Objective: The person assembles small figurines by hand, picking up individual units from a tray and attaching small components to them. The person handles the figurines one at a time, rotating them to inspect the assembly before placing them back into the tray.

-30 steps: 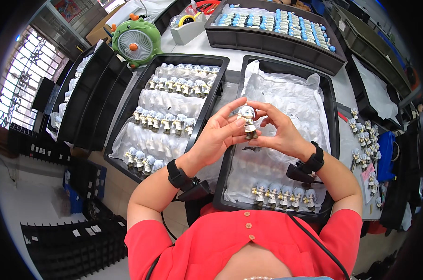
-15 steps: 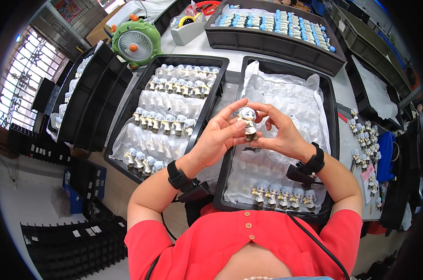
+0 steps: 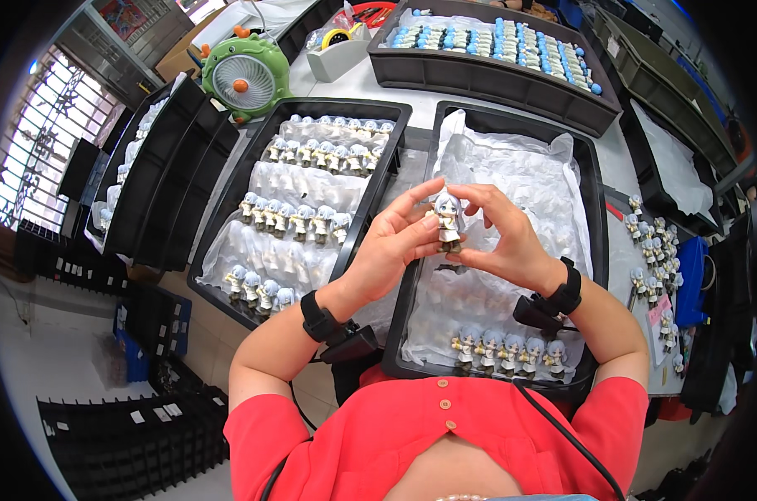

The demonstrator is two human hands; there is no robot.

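Between my two hands a small chibi figurine [image 3: 449,219] stands upright, with pale hair, a white outfit and dark boots. My left hand [image 3: 397,232] pinches it from the left side. The thumb and fingers of my right hand [image 3: 512,238] curve around it, touching near its head and its feet. Both hands are above a black tray [image 3: 597,217] lined with white tissue, where a row of similar figurines [image 3: 510,352] stands along the near end. To the left, another black tray [image 3: 338,265] holds several rows of such figurines, separated by tissue.
A green toy-shaped fan [image 3: 243,79] stands at the far left beside a tape dispenser [image 3: 338,58]. At the back sits a large crate [image 3: 487,79] of blue and white parts. More figurines [image 3: 651,250] crowd the right side of the table, near a blue bin [image 3: 693,280].
The figurine has turned a little between my fingers, and its front faces me more squarely. My hands have hardly moved.
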